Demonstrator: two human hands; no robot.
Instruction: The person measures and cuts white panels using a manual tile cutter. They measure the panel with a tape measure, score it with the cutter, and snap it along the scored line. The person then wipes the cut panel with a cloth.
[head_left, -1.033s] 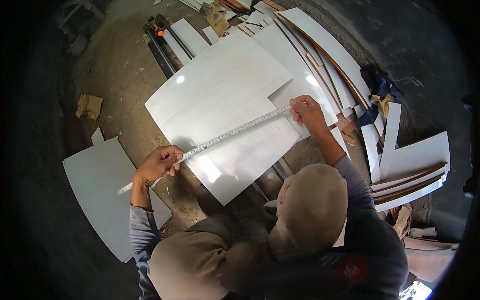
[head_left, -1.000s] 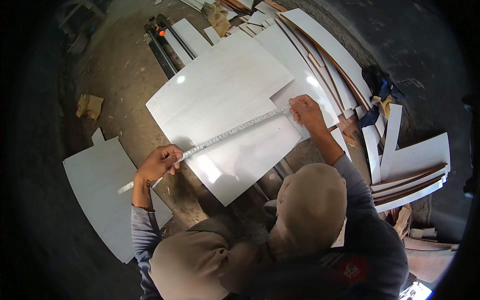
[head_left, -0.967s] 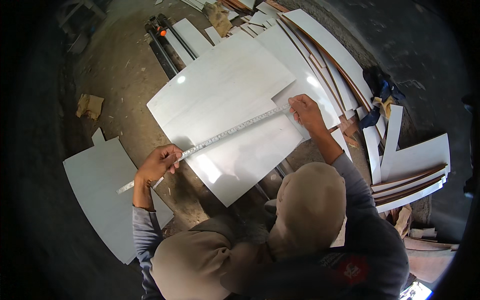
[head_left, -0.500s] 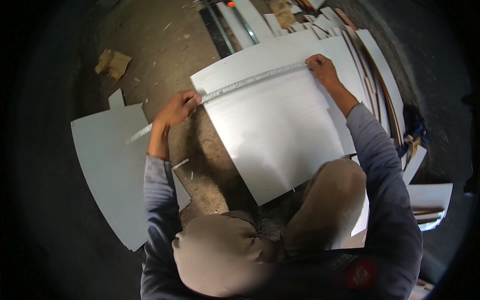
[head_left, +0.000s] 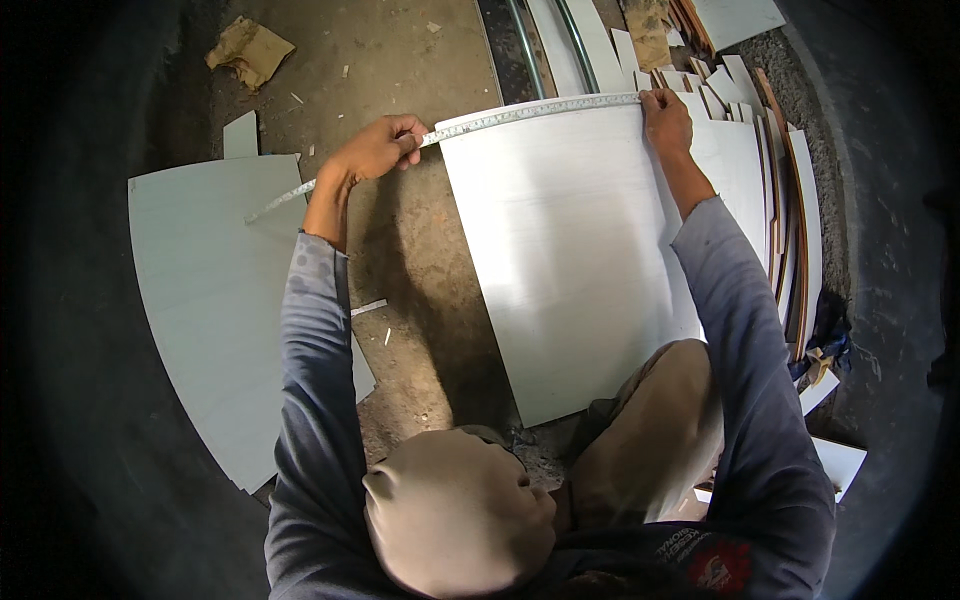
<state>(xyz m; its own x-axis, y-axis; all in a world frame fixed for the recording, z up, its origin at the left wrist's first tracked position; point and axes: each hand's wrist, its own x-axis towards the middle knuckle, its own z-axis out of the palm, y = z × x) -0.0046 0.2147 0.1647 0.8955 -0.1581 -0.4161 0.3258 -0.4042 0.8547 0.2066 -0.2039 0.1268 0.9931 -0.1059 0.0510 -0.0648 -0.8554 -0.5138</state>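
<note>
A white tape measure stretches along the far edge of a white board in front of me. My left hand is closed on the tape just beyond the board's left corner, with a loose length trailing back over another white board at left. My right hand grips the tape at the far edge, toward the right, with thumb and fingers pinched. My bent legs in beige trousers are close to the near edge of the middle board.
Two metal rails and white panels lie beyond the board. Stacked panels and brown-edged strips fill the right side, near a dark cloth. A torn tan scrap lies on the dirty floor at upper left.
My hands have moved forward, carrying the tape from across the middle of the board to its far edge. The view has turned, and the board now appears more squarely in front.
</note>
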